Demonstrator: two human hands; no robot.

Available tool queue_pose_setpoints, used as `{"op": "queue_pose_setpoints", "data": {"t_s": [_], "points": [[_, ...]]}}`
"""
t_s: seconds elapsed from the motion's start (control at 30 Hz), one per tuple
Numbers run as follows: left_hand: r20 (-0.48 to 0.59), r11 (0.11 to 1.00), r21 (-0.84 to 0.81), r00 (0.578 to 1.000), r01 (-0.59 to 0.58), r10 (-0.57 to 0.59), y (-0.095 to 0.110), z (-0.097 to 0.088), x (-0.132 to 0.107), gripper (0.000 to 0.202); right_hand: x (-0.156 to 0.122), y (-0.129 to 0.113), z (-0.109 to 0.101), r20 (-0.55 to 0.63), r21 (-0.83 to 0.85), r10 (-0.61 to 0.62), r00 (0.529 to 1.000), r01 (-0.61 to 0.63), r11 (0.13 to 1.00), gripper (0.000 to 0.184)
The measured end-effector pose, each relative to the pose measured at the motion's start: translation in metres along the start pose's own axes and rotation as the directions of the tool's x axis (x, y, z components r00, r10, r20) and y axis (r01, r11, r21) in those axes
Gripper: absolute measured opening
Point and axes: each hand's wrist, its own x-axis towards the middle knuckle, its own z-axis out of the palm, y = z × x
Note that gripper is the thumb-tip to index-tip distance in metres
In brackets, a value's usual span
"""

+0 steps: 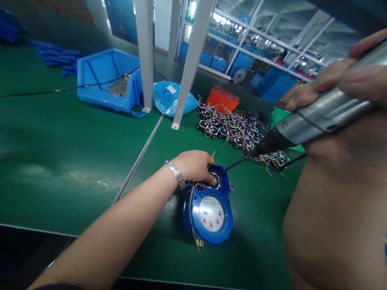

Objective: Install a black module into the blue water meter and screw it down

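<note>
A blue water meter (208, 237) with a round white dial lies on the green bench, its open box-shaped housing on the far side. My left hand (198, 167) is closed over that housing. Its thumb presses on a black part with a white outline (215, 186) seated inside; the other fingertips are mostly hidden. Yellow and other thin wires (191, 213) run down the meter's left side. My right hand (338, 80) wraps round a silver electric screwdriver (320, 114), close to the camera. The tool's long thin bit (234, 164) reaches into the housing beside my left thumb.
Several black modules with coloured wires (223, 125) lie spread at the back right, near an orange box (223, 98). A blue bin (105, 98) with small metal parts stands at the back left. Beside white posts (193, 60) rests a blue plastic bag (165, 100).
</note>
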Motion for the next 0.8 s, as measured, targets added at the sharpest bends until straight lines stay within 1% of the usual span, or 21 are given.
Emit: {"op": "queue_pose_setpoints", "data": {"t_s": [0.03, 0.07, 0.1, 0.17, 0.23, 0.3, 0.47, 0.53, 0.6, 0.67, 0.8], "points": [[0.003, 1.000, 0.000, 1.000, 0.001, -0.001, 0.000, 0.000, 0.000, 0.033, 0.001, 0.001, 0.000, -0.016, 0.133, 0.007, 1.000, -0.005, 0.991, 0.020], [0.005, 1.000, -0.001, 1.000, 0.003, -0.003, 0.000, 0.000, 0.000, 0.033, 0.001, 0.002, 0.001, -0.025, 0.231, 0.012, 1.000, -0.006, 0.973, 0.020], [0.007, 1.000, -0.004, 1.000, 0.004, -0.004, 0.000, 0.001, 0.001, 0.033, 0.001, 0.003, 0.001, -0.022, 0.277, 0.010, 1.000, -0.003, 0.961, 0.021], [0.009, 1.000, -0.011, 1.000, 0.003, -0.003, -0.001, 0.001, 0.001, 0.034, 0.001, 0.004, 0.000, -0.007, 0.254, -0.015, 1.000, 0.016, 0.967, 0.023], [0.007, 1.000, -0.014, 1.000, 0.002, -0.002, -0.001, 0.001, 0.001, 0.033, 0.001, 0.005, 0.001, -0.006, 0.225, -0.043, 0.999, 0.043, 0.973, 0.020], [0.002, 1.000, -0.012, 1.000, 0.002, -0.002, -0.001, 0.001, 0.001, 0.034, 0.001, 0.006, 0.001, -0.002, 0.233, -0.067, 0.998, 0.066, 0.970, 0.018], [-0.001, 1.000, -0.012, 1.000, 0.004, -0.004, 0.000, 0.001, 0.001, 0.034, 0.005, 0.009, 0.003, 0.015, 0.327, -0.032, 0.999, 0.025, 0.945, 0.023], [0.004, 1.000, -0.010, 1.000, 0.008, -0.008, 0.000, 0.001, 0.001, 0.035, 0.006, 0.010, 0.003, 0.020, 0.342, -0.014, 1.000, 0.006, 0.940, 0.023], [0.011, 1.000, -0.006, 1.000, 0.015, -0.015, 0.000, 0.002, 0.001, 0.036, 0.008, 0.011, 0.004, 0.023, 0.390, 0.021, 1.000, -0.028, 0.920, 0.021], [0.012, 1.000, -0.003, 1.000, 0.020, -0.020, 0.000, 0.002, 0.001, 0.037, 0.011, 0.012, 0.005, 0.019, 0.445, 0.028, 0.999, -0.034, 0.895, 0.021], [-0.001, 1.000, -0.011, 1.000, 0.005, -0.006, 0.000, 0.002, 0.001, 0.038, 0.014, 0.009, 0.006, 0.083, 0.417, 0.010, 0.996, -0.044, 0.908, 0.025]]}}
